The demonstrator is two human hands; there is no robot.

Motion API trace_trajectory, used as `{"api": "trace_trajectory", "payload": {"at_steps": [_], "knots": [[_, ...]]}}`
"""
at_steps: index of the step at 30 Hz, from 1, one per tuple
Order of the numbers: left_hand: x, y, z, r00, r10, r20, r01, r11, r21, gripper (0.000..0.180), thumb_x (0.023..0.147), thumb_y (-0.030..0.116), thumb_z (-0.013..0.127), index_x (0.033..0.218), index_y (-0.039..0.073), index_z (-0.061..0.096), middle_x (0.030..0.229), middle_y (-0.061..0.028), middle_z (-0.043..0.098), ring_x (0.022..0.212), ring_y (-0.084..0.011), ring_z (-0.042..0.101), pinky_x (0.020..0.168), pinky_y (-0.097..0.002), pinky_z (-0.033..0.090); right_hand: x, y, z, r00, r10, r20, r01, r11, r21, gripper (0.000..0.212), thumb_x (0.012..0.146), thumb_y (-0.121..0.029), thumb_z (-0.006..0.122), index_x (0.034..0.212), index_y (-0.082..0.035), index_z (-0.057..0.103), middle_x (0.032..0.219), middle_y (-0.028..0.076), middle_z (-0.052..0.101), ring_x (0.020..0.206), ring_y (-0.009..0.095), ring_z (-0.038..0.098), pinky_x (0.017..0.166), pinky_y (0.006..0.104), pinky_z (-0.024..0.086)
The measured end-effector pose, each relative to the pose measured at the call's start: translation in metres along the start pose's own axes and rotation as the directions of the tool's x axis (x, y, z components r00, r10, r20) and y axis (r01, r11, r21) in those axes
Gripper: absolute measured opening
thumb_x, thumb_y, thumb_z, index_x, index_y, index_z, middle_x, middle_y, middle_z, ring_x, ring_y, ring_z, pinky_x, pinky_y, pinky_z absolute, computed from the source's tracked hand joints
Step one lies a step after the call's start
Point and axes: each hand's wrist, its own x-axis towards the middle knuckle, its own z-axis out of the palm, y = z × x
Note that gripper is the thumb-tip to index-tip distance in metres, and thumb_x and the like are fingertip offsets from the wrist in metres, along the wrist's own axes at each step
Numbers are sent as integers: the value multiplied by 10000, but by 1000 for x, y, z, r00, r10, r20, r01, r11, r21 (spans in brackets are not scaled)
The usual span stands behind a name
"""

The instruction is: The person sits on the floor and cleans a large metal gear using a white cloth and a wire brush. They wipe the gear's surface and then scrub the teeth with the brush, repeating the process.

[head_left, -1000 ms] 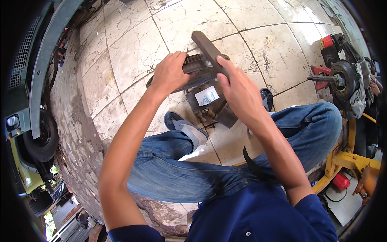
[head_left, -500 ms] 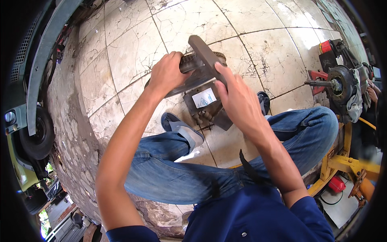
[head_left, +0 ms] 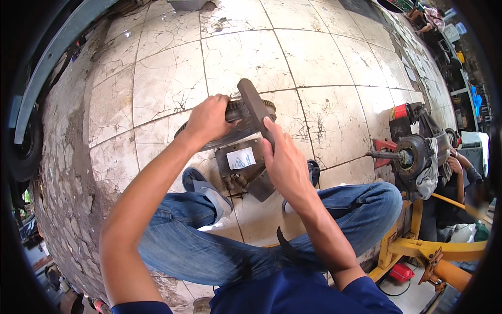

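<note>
Hands first: my left hand (head_left: 209,121) is closed around the rim of the toothed metal disc (head_left: 230,128), fingers curled over its upper left edge. My right hand (head_left: 285,162) is wrapped about the lower end of the flat dark bar (head_left: 254,107), thumb lying along it, grip firm.

Change over the last second: the bar now stands steeper and its top end sits higher on the tiles than it did, and the disc has tipped with it. The whole assembly has come up slightly off the grey block with the white label (head_left: 241,166). I read that as the bar being levered against the disc, work in mid-stroke rather than finished.

Position: disc, bar and block all sit on the cracked tile floor (head_left: 172,78), just ahead of my crossed legs in blue jeans (head_left: 209,251), between the two shoes.

Room: open tile ahead and to the left, well out to the dark curved vehicle edge (head_left: 57,52) and tyre at far left. Right side is tighter: a greasy hub with its shaft (head_left: 410,159) on a yellow stand (head_left: 418,246) sits near my right knee, and another person's hand (head_left: 454,165) is beside it. Swinging the bar rightward would be the cramped direction.
</note>
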Motion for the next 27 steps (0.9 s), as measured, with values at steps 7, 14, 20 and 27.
{"api": "trace_trajectory", "payload": {"at_steps": [7,14,20,27], "knots": [[-1,-2,2,999,26,31,-26,1000,-3,450,803,333,849,1048,12,650,1024,-175,682,1014,-365,669,860,-453,553,63,-15,13,999,13,51,-7,994,-108,427,1073,-289,516,1462,-123,460,1007,268,639,801,466,693,673,541,561],[1,-16,-3,996,81,-28,-83,994,-74,493,806,358,850,1009,-39,640,982,-215,693,905,-411,685,804,-488,562,1,-17,-8,994,-23,103,32,996,-87,463,1063,-241,539,1501,-130,437,986,262,623,777,469,680,673,537,559],[3,-9,0,998,57,18,-57,998,-23,571,801,425,860,1038,-54,659,1018,-223,698,977,-397,696,851,-476,576,52,-18,13,999,-2,45,7,993,-116,452,1064,-238,538,1494,-129,448,1006,259,629,815,476,681,678,540,558],[4,-4,-7,996,-61,69,64,997,-36,558,807,437,851,1024,-40,659,1017,-215,693,1014,-386,678,870,-461,559,14,2,11,999,-36,1,36,999,-12,449,1064,-236,543,1486,-117,444,1101,280,642,857,499,679,710,557,560]]}}
